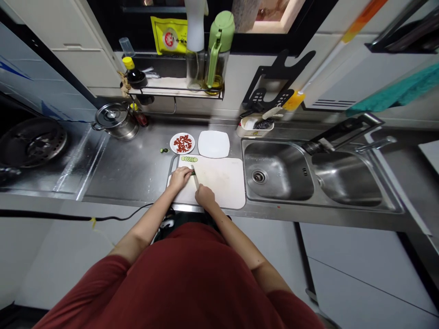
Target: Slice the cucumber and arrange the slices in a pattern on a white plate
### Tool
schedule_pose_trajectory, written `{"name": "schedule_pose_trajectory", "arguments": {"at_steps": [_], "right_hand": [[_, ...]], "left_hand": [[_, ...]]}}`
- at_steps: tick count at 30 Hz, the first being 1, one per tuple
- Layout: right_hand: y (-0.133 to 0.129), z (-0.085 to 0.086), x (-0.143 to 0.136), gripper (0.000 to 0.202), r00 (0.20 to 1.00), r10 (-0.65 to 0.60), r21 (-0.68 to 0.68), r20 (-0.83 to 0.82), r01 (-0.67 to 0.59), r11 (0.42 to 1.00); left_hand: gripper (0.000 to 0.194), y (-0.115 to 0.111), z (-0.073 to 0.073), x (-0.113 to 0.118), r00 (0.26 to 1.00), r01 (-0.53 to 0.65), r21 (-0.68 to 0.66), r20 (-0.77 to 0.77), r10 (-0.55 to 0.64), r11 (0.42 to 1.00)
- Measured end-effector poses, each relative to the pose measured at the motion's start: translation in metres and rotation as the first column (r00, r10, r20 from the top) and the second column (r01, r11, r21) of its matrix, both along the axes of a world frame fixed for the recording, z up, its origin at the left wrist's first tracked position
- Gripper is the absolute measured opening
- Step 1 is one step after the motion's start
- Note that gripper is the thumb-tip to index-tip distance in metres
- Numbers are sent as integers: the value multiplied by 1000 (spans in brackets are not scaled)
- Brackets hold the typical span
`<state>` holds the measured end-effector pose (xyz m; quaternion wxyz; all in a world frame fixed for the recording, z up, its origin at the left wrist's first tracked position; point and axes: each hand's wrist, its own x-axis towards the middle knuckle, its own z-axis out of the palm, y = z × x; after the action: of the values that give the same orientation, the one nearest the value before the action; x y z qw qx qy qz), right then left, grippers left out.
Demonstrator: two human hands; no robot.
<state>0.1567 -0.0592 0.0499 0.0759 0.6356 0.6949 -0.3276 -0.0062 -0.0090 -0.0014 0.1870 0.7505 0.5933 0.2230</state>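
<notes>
A white cutting board (224,183) lies on the steel counter in front of me. My right hand (205,196) is closed round the handle of a knife (195,179), its blade pointing away from me. My left hand (180,178) rests on the board's left part, fingers closed on a small dark green vegetable piece (193,173) beside the blade. Pale green slices (189,159) lie in a row near the board's far left edge. Beyond the board are a white plate (172,149) of chopped red pieces (183,143) and a bare white square plate (213,144).
Green end pieces (164,150) lie left of the round plate. A steel pot (116,121) stands back left, near a stove burner (32,141). The double sink (279,171) is to the right. Bottles stand on a wall rack (164,91) above the counter.
</notes>
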Motion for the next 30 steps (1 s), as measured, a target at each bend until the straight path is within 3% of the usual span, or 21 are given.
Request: {"name": "schedule_pose_trajectory", "arguments": {"at_steps": [30], "right_hand": [[0, -11, -3, 28, 1000, -6, 47, 7, 6, 999]], "left_hand": [[23, 1, -4, 0, 1000, 0, 12, 10, 0, 1000]]}}
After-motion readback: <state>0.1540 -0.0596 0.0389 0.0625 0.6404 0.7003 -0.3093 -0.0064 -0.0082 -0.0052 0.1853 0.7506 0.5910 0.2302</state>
